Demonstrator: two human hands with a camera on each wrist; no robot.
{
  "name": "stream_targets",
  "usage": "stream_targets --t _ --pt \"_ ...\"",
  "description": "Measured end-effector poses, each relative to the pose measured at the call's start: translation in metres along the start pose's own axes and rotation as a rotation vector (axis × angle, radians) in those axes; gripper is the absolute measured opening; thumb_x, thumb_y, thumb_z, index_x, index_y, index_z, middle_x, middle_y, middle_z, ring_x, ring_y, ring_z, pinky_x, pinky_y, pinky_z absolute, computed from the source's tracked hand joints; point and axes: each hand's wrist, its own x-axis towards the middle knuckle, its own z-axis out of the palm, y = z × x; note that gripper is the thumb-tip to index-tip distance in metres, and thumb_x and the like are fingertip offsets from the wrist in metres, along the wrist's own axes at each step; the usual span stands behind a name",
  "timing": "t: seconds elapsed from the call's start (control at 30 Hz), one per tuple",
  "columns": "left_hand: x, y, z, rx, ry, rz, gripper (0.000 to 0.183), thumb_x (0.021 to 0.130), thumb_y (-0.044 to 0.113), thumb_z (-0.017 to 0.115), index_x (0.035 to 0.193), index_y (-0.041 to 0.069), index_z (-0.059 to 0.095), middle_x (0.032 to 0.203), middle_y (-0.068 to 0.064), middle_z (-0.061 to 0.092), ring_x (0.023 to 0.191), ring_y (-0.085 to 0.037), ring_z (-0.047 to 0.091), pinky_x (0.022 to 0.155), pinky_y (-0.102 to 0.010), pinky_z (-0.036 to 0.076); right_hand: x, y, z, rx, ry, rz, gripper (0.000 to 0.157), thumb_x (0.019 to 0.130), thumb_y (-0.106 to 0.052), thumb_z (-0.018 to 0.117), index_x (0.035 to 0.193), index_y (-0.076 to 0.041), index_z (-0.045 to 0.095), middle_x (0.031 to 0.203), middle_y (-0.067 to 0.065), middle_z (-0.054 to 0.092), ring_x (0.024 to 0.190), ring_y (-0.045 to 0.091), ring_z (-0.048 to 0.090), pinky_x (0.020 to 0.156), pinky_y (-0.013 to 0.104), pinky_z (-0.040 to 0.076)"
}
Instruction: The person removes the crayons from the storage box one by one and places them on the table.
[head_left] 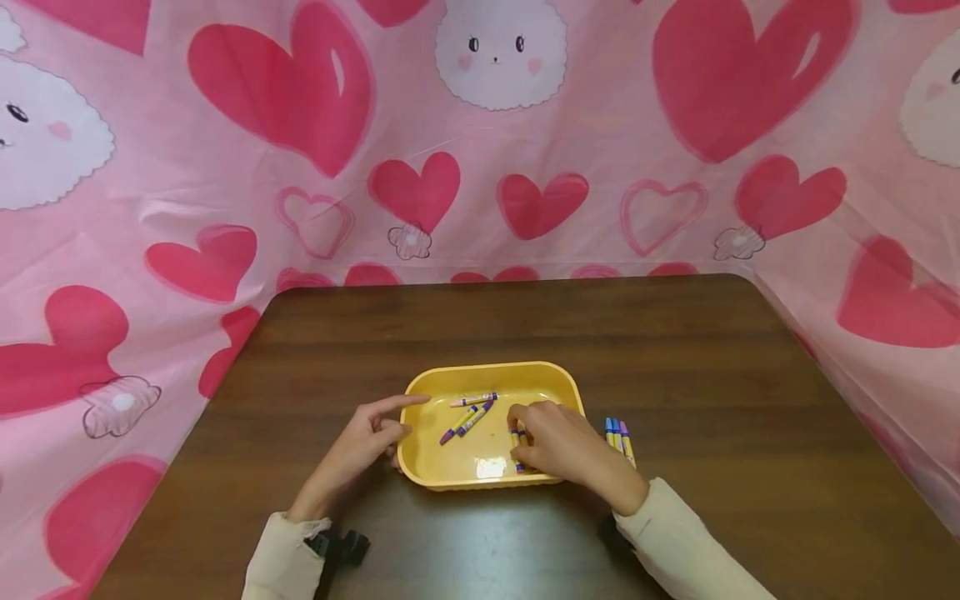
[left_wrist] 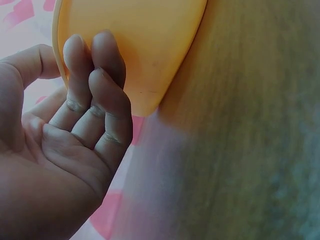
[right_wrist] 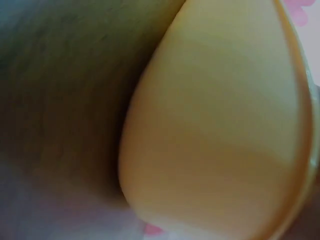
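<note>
A yellow plastic tray [head_left: 453, 458] sits on the table. My left hand [head_left: 363, 437] holds its left end, index finger over the rim and the other fingers bent against the outer wall [left_wrist: 145, 55]. Inside the tray, my right hand [head_left: 558, 442] reaches down with bent fingers and pinches at crayons [head_left: 519, 467] near the right end; the palm hides part of them. Left of it lie three loose crayons in yellow wrappers: a pale one [head_left: 474, 400] and two purple-tipped ones [head_left: 457, 425]. The right wrist view shows only the tray's outer wall [right_wrist: 210, 115], not the fingers.
On the brown wooden table [head_left: 480, 325], three crayons [head_left: 618, 435] with blue and purple tips lie side by side just right of the tray, near my right forearm. A pink cloth [head_left: 465, 125] printed with hearts hangs behind and around the table.
</note>
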Motion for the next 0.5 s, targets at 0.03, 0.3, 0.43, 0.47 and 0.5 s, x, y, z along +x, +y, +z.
stream_targets --t 0.03,0.3,0.43,0.47,0.5 --pt "0.0004 0.0008 0.0005 0.003 0.001 0.000 0.042 0.094 0.002 0.059 0.136 0.007 0.060 0.060 -0.026 0.049 0.047 -0.033 0.052 0.049 -0.037 0.053 0.0009 0.0003 0.0008 0.009 -0.010 0.009 0.023 0.078 -0.025 0.081 0.092 -0.015 0.065 0.066 -0.008 0.050 0.060 0.009 0.045 0.051 0.026 0.037" --pt "0.0003 0.0047 -0.0002 0.015 0.016 -0.026 0.043 0.094 0.002 0.059 0.136 0.009 0.060 0.060 -0.025 0.051 0.046 -0.033 0.053 0.050 -0.035 0.054 0.0039 -0.0002 0.0040 0.103 -0.047 0.043 0.035 0.081 -0.017 0.078 0.111 -0.012 0.061 0.064 -0.010 0.049 0.058 0.008 0.046 0.052 0.026 0.037" --pt "-0.0007 0.0033 -0.0005 0.021 0.013 -0.025 0.043 0.094 0.003 0.059 0.137 0.008 0.060 0.060 -0.026 0.051 0.046 -0.034 0.053 0.050 -0.036 0.054 0.0053 -0.0001 0.0055 0.091 -0.043 0.019 0.024 0.080 -0.016 0.077 0.101 -0.012 0.066 0.067 -0.011 0.050 0.063 0.008 0.048 0.057 0.026 0.041" --pt "-0.0009 0.0027 -0.0003 0.015 0.012 -0.019 0.043 0.094 0.003 0.059 0.137 0.008 0.060 0.059 -0.026 0.050 0.046 -0.035 0.053 0.049 -0.037 0.054 0.0057 -0.0001 0.0058 0.092 -0.042 0.012 0.021 0.080 -0.015 0.078 0.097 -0.012 0.067 0.067 -0.011 0.050 0.064 0.008 0.048 0.058 0.026 0.041" --pt "-0.0012 0.0020 -0.0001 0.012 0.011 -0.013 0.043 0.094 0.002 0.059 0.137 0.007 0.060 0.059 -0.027 0.050 0.045 -0.035 0.053 0.049 -0.038 0.054 0.0060 -0.0002 0.0061 0.089 -0.041 0.006 0.018 0.079 -0.015 0.078 0.094 -0.013 0.067 0.067 -0.011 0.050 0.065 0.008 0.048 0.059 0.026 0.041"
